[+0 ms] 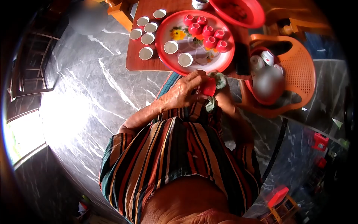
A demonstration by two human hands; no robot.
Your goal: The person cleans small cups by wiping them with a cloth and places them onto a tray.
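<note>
Between my hands, just off the table's front edge, is a small red cup (208, 86), tilted. My left hand (181, 91) grips it with bent fingers. A grey-green cloth (219, 80) is bunched against the cup's right side, with an end hanging below. My right hand (224, 96) is closed around that cloth, its fingers partly hidden. Right beyond them, a round red-rimmed floral tray (163, 56) lies on the table. It carries several upside-down red cups (209, 42) and two upright cups with white insides, one of them the nearer cup (185, 59).
Several upright cups (147, 38) stand left of the tray on the wooden table (133, 61). A red basin (257, 15) and a white cup (200, 3) are at the back. At right, an orange chair (302, 71) bears a red basin with white crockery (267, 57).
</note>
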